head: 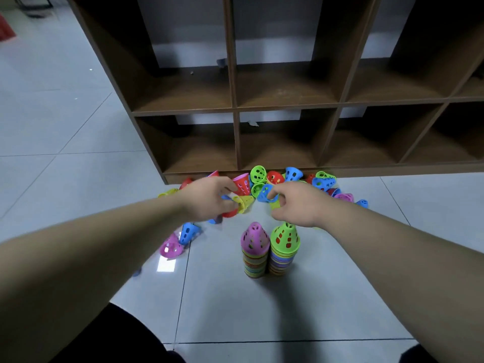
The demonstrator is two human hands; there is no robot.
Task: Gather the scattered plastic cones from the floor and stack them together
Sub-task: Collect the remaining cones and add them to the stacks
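Lying scattered on the floor along the foot of the brown shelf, the loose cones sit just beyond two upright stacks. Nearer the shelf than the stacks, the left hand pinches a yellow cone; the right hand pinches a blue cone.
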